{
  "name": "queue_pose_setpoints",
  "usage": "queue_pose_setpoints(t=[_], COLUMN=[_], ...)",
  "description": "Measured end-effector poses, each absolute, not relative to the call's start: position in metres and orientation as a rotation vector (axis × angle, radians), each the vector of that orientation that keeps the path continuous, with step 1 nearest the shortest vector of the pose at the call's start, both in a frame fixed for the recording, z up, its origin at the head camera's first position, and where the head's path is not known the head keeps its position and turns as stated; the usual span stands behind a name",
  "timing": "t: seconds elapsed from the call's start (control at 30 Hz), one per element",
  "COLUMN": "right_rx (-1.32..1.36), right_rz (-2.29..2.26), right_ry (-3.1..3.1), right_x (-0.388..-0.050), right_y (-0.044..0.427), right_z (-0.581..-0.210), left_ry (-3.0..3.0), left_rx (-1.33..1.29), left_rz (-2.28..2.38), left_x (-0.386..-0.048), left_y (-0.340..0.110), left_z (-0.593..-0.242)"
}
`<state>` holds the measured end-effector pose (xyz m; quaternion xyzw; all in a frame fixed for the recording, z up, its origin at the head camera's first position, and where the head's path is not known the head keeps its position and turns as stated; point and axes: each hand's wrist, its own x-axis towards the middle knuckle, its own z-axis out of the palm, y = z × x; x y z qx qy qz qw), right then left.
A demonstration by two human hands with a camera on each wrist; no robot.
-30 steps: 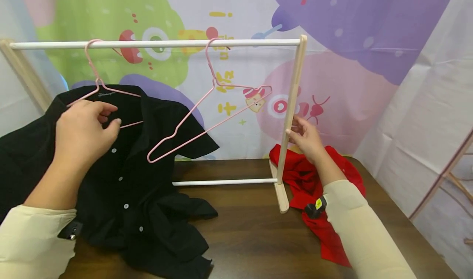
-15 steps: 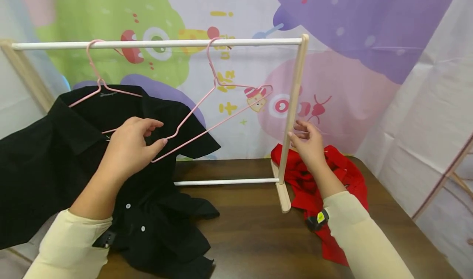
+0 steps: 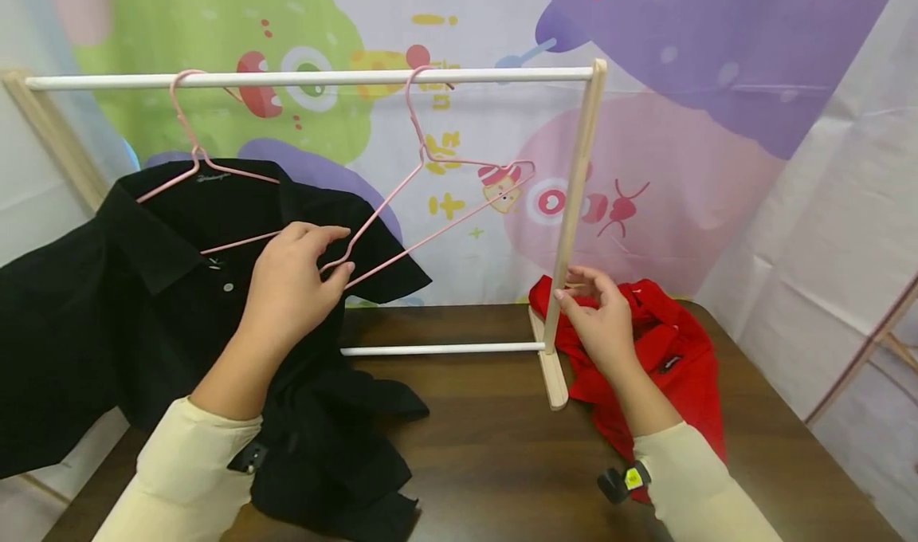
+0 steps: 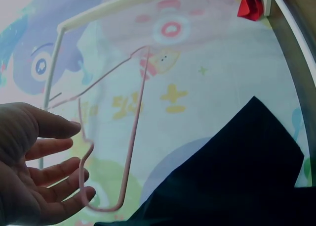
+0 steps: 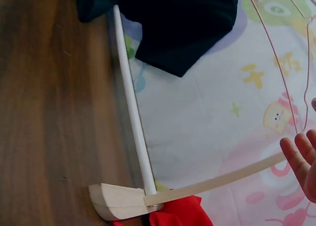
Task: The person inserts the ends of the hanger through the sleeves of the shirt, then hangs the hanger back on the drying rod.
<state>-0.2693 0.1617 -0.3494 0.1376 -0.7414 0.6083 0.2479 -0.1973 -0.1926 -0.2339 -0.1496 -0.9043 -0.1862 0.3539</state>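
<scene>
An unladen pink wire hanger (image 3: 387, 195) hangs from the white rail (image 3: 323, 77) of a clothes rack. My left hand (image 3: 297, 279) is at its lower left end, thumb and fingers apart. In the left wrist view, the fingers (image 4: 64, 189) lie right by the wire; whether they touch it I cannot tell. Left of it, a black button shirt (image 3: 165, 303) hangs on another pink hanger (image 3: 188, 131). My right hand (image 3: 602, 319) is beside the rack's right wooden post (image 3: 577, 183), fingers loosely extended. A red garment (image 3: 681, 375) lies crumpled on the table behind that hand.
The rack's wooden foot (image 3: 552, 379) and lower white bar (image 3: 445, 350) stand on the brown table (image 3: 495, 462). A cartoon-printed cloth (image 3: 473, 8) hangs behind. A wooden frame (image 3: 868, 343) leans in from the far right.
My left hand has moved right from the black shirt's collar to the end of the bare hanger. My right hand has slid down along the post.
</scene>
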Motion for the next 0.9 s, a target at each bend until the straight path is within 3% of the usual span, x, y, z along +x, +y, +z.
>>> queue_pose_setpoints(t=[0.53,0.9], right_rx=[0.552,0.590], right_rz=[1.378,1.282], right_ry=[-1.984,-2.061], right_x=[-0.243,-0.208], right_y=[0.168,0.162], right_z=[-0.358,-0.325], left_ry=[-1.965,-2.020], left_rx=[-0.700,-0.944], left_rz=[-0.450,-0.538], left_x=[-0.214,-0.212], left_y=[-0.160,-0.141], left_z=[-0.259,-0.275])
